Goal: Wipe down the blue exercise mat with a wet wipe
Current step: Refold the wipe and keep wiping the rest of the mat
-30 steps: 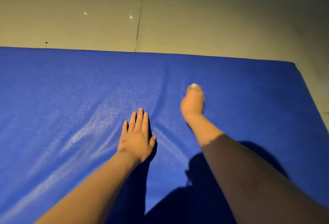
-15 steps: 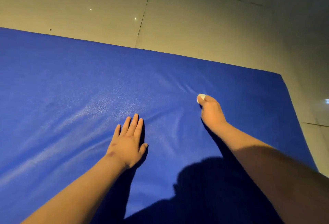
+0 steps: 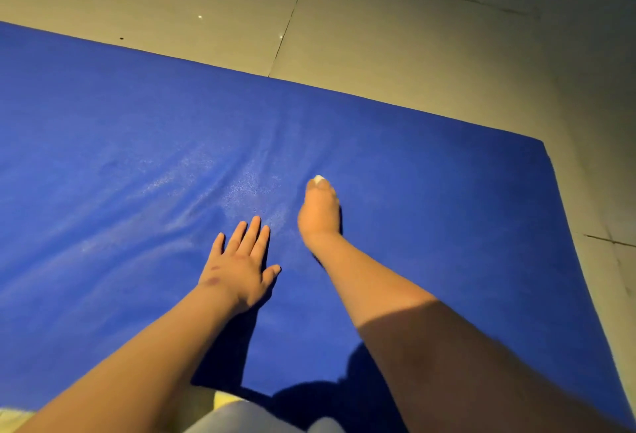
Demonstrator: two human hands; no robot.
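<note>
Under right hand (image 3: 318,217), wipe (image 3: 318,178) on mat (image 3: 447,226)

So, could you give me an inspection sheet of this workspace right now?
Surface: blue exercise mat lies on the tiled floor, with a rippled sheen near the hands.
Job's things: wet wipe, small white wad on the mat, mostly covered.
Clutter: nothing seen.
Grips: left hand flat on the mat, fingers straight; right hand holds the wipe against the mat.
Cables: nothing seen.
Surroundings: beige tiles, dark joints, dim light.
</note>
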